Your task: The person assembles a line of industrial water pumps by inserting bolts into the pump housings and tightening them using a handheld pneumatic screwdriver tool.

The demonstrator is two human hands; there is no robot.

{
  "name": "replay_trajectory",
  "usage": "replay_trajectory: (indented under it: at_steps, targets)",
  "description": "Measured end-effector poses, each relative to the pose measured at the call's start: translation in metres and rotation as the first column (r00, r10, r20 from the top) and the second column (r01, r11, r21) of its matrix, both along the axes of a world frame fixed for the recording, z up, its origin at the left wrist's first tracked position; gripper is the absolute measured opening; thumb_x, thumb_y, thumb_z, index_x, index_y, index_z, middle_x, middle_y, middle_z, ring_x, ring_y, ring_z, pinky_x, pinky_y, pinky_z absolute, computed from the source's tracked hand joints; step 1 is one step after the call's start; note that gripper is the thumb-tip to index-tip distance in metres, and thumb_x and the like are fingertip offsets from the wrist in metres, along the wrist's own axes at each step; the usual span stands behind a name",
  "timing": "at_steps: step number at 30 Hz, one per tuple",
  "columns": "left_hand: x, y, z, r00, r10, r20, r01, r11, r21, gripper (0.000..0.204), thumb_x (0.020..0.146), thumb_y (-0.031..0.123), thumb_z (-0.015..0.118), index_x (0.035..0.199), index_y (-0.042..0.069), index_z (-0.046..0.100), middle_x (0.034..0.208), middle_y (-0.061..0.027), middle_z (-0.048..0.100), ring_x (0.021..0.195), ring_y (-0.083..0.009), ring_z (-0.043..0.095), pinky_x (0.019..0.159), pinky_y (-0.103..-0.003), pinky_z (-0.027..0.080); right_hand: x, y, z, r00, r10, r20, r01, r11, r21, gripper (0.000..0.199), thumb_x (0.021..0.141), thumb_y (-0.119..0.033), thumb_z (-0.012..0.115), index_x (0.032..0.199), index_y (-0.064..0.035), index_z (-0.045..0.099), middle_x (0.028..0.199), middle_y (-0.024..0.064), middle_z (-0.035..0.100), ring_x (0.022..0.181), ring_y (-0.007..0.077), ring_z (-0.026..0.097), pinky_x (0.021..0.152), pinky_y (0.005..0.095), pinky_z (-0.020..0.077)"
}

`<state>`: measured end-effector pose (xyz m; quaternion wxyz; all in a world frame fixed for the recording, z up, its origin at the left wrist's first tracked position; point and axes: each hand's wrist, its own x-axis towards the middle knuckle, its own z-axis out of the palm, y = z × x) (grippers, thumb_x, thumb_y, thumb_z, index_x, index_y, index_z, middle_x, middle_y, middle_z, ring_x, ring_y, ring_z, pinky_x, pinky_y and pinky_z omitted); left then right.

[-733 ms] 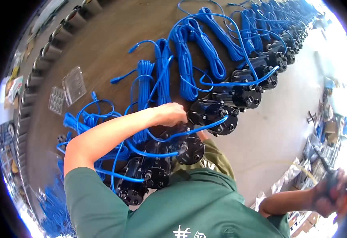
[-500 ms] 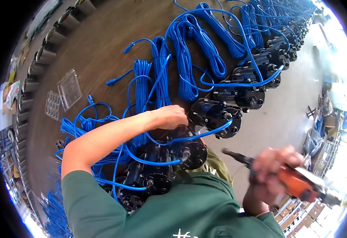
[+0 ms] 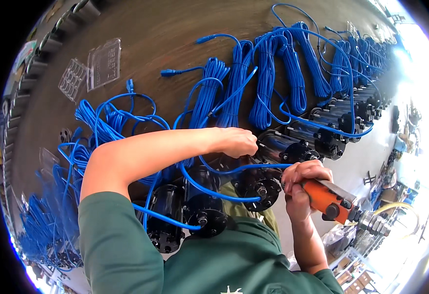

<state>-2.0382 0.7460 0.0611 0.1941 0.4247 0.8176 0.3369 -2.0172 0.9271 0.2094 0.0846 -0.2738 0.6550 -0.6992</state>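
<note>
My right hand (image 3: 305, 182) is wrapped round an orange air screwdriver (image 3: 326, 200), with a metal fitting and a yellow hose at its rear. The tool's tip is hidden behind the hand, near the black end cap of a clear cylinder (image 3: 279, 147). My left hand (image 3: 237, 142) is closed at the back of that cylinder, its fingertips turned down and away, so what it grips does not show. Just nearer stands another black-capped cylinder (image 3: 258, 188) with a blue cable (image 3: 219, 193) coming out of its cap. A second blue cable passes under my right hand.
Similar cylinders (image 3: 317, 139) line the table's edge to the far right, and more stand close to my body. Bundled blue cables (image 3: 266, 83) lie behind them on the brown table (image 3: 165, 29). Clear plastic trays (image 3: 104, 63) lie at left. Shelves with boxes are at lower right.
My right hand has brought the air screwdriver leftward and up to the cylinder's cap. The view has shifted, and my left hand stays closed among the cylinders.
</note>
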Motion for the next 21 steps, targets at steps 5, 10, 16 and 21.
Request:
replay_trajectory:
  at_steps: [5, 10, 16, 21]
  targets:
    - [0.006, -0.003, -0.003, 0.998, 0.054, -0.02, -0.054, 0.999, 0.007, 0.009, 0.075, -0.002, 0.066, 0.083, 0.0, 0.07, 0.083, -0.0208, 0.07, 0.084, -0.0388, 0.069, 0.071, -0.046, 0.055, 0.002, -0.007, -0.003, 1.0, -0.002, -0.029, 0.004, 0.999, 0.04, 0.033, 0.079, -0.006, 0.063, 0.109, -0.0022, 0.05, 0.086, 0.0119, 0.053, 0.057, 0.0145, 0.05, 0.057, 0.031, 0.0492]
    - [0.043, -0.032, -0.023, 0.958, 0.286, 0.013, -0.285, 0.953, 0.105, 0.015, 0.074, 0.001, 0.07, 0.089, 0.002, 0.071, 0.087, -0.0182, 0.071, 0.086, -0.0371, 0.069, 0.072, -0.046, 0.055, 0.001, -0.004, -0.007, 0.997, 0.022, -0.075, -0.018, 0.999, 0.05, 0.032, 0.08, -0.007, 0.064, 0.109, -0.001, 0.05, 0.083, 0.0124, 0.054, 0.057, 0.0146, 0.052, 0.057, 0.0311, 0.0494]
    - [0.078, -0.042, -0.02, 0.938, 0.222, 0.264, -0.234, 0.972, 0.012, 0.011, 0.078, 0.01, 0.073, 0.085, 0.002, 0.072, 0.078, -0.0198, 0.067, 0.077, -0.0381, 0.067, 0.067, -0.045, 0.052, 0.008, -0.006, -0.001, 0.994, 0.009, -0.104, 0.002, 0.994, 0.106, 0.032, 0.083, -0.009, 0.065, 0.112, -0.0004, 0.052, 0.082, 0.0119, 0.055, 0.058, 0.0148, 0.053, 0.057, 0.0315, 0.0503]
    - [0.08, -0.031, -0.03, 0.961, 0.202, 0.187, -0.229, 0.964, 0.136, 0.016, 0.082, 0.017, 0.07, 0.075, 0.002, 0.071, 0.071, -0.019, 0.064, 0.071, -0.0384, 0.063, 0.062, -0.045, 0.049, 0.018, -0.003, 0.048, 0.973, 0.137, -0.184, -0.122, 0.989, 0.089, 0.037, 0.089, -0.022, 0.073, 0.114, -0.004, 0.052, 0.085, 0.0087, 0.056, 0.056, 0.015, 0.054, 0.052, 0.0287, 0.048]
